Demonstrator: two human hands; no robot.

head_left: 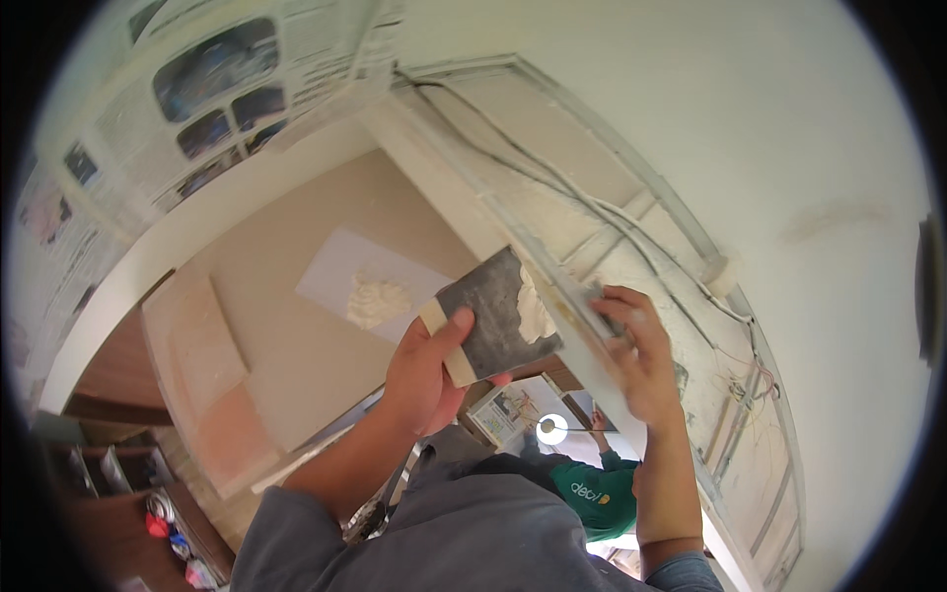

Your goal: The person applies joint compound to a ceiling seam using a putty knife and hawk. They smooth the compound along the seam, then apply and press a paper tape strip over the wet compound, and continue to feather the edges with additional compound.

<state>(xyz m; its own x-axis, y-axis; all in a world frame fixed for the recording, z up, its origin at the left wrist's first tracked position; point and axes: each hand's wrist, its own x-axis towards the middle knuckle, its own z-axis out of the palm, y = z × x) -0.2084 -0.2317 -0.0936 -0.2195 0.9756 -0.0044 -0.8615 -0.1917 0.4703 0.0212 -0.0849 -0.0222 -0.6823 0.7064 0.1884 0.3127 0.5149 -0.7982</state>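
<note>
My left hand [419, 370] grips a wide putty spatula [488, 311] by its pale handle strip, thumb on top. Its dark grey blade lies flat and carries a mound of cream putty [535, 314] along the right edge. Close by on the right, my right hand [646, 345] is closed round a small dark scraper [604, 308], partly hidden by the fingers and blurred. The scraper is at the long pale edge [567, 316] of the ceiling frame; whether it touches is hard to tell.
Dark cables [552, 178] hang along the opening at right, with thin loose wires [750, 380] lower down. More putty [378, 299] rests on a white sheet [326, 266] on the tan board [276, 227]. Below, another person in a green shirt [592, 493] is near a round light [551, 427].
</note>
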